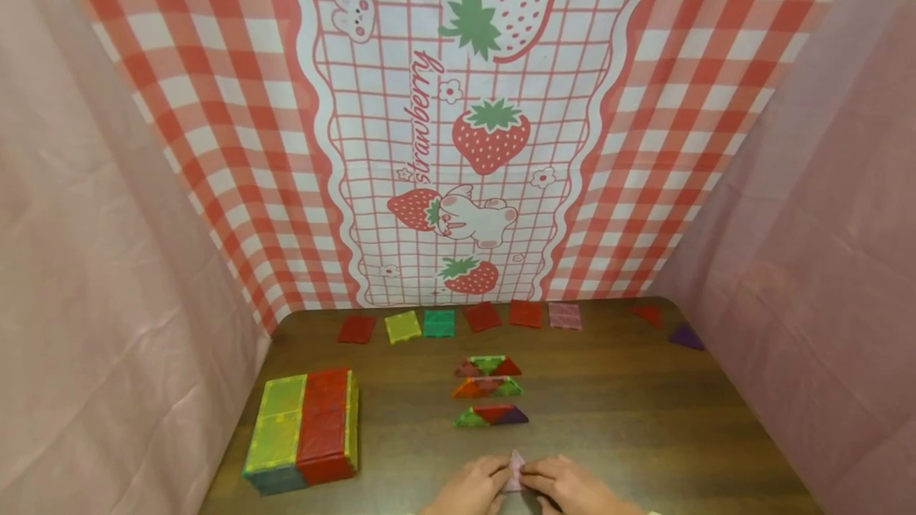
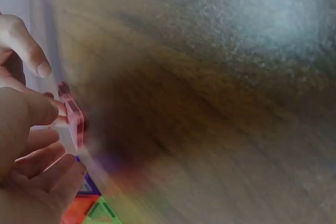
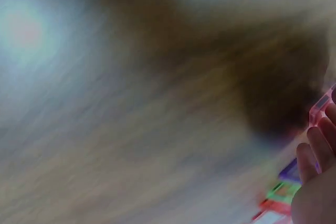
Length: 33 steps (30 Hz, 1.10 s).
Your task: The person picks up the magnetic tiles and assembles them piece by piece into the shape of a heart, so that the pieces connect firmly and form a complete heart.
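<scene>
Both hands meet at the near edge of the brown table [image 1: 630, 412]. My left hand [image 1: 472, 487] and right hand [image 1: 572, 487] pinch a small pink translucent tile piece [image 1: 514, 470] between them, standing up off the tabletop. In the left wrist view the left fingers [image 2: 37, 129] hold the pink tile [image 2: 73, 116] by its edge. At the right edge of the right wrist view, the right fingertips [image 3: 317, 148] touch the same pink tile [image 3: 320, 107]. Just beyond the hands lie three rows of coloured triangle tiles [image 1: 490, 415].
A block of yellow-green and red square tiles [image 1: 304, 427] stands at the near left. Several flat square tiles [image 1: 465, 318] line the table's far edge, with a red triangle [image 1: 648, 314] and a purple triangle [image 1: 685, 335] at far right. Checked strawberry cloth hangs behind, pink cloth on both sides.
</scene>
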Available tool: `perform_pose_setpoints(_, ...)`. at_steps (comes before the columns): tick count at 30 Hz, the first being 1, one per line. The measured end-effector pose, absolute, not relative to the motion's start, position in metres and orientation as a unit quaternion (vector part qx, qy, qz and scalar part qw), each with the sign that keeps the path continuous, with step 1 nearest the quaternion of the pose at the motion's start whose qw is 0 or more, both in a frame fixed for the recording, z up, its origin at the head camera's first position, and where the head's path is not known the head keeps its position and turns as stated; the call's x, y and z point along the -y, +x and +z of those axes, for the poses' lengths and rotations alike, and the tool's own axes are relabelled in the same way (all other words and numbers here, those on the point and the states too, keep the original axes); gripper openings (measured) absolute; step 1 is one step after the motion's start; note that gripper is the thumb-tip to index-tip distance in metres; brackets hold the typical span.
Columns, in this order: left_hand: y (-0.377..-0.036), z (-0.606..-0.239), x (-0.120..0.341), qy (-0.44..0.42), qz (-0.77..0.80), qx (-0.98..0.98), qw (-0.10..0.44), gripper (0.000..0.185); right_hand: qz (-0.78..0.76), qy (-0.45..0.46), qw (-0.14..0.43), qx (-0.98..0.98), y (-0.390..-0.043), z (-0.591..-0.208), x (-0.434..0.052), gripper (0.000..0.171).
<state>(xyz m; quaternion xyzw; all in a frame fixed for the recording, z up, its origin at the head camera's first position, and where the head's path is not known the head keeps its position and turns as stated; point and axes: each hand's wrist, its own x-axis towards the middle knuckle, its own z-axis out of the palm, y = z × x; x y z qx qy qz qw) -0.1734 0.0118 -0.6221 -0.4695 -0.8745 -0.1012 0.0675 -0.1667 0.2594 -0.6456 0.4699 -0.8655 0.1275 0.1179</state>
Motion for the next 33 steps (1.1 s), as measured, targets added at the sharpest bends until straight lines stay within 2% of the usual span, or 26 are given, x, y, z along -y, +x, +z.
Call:
perform_pose_setpoints(2, -0.175, -0.623, -0.013, -0.47, -0.102, 0.876, 0.032, 0.034, 0.122, 0.488, 0.106, 0.858, -0.166, -0.647, -0.251, 0.042)
perform_pose_setpoints(7, -0.182, -0.627, -0.013, -0.452, -0.103, 0.886, -0.022, 0.028, 0.118, 0.48, 0.031, 0.869, -0.161, -0.643, -0.244, 0.069)
perform_pose_setpoints(8, -0.184, -0.628, -0.013, -0.45, -0.102, 0.887, -0.009, 0.027, 0.122, 0.474, 0.017, 0.872, -0.162, -0.641, -0.244, 0.07)
perform_pose_setpoints(10, -0.187, -0.628, -0.013, -0.45, -0.098, 0.887, 0.009, 0.028, 0.141, 0.46, 0.002, 0.877, -0.166, -0.64, -0.244, 0.056)
perform_pose_setpoints(13, -0.192, -0.629, -0.012, -0.452, -0.068, 0.887, 0.068, 0.02, 0.174, 0.448, 0.05, 0.876, -0.178, -0.639, -0.245, 0.039)
perform_pose_setpoints(17, -0.199, -0.631, -0.008, -0.455, -0.052, 0.879, 0.135, 0.006, 0.19, 0.428, 0.192, 0.862, -0.206, -0.633, -0.255, 0.041)
perform_pose_setpoints(20, -0.203, -0.633, -0.002, -0.46, -0.052, 0.873, 0.153, 0.012, 0.171, 0.388, 0.255, 0.869, -0.237, -0.626, -0.277, 0.04)
perform_pose_setpoints(22, -0.205, -0.635, 0.003, -0.465, -0.048, 0.869, 0.162, 0.019, 0.155, 0.343, 0.26, 0.889, -0.258, -0.621, -0.296, 0.038)
perform_pose_setpoints(28, -0.207, -0.644, 0.011, -0.482, -0.044, 0.856, 0.184, 0.025, 0.137, 0.177, 0.189, 0.956, -0.315, -0.605, -0.362, 0.038)
perform_pose_setpoints(32, -0.207, -0.653, 0.015, -0.518, -0.09, 0.836, 0.155, 0.026, 0.125, 0.081, 0.098, 0.984, -0.345, -0.595, -0.404, 0.05)
perform_pose_setpoints(33, -0.206, -0.655, 0.017, -0.527, -0.116, 0.834, 0.121, 0.029, 0.118, 0.061, 0.074, 0.988, -0.35, -0.593, -0.414, 0.054)
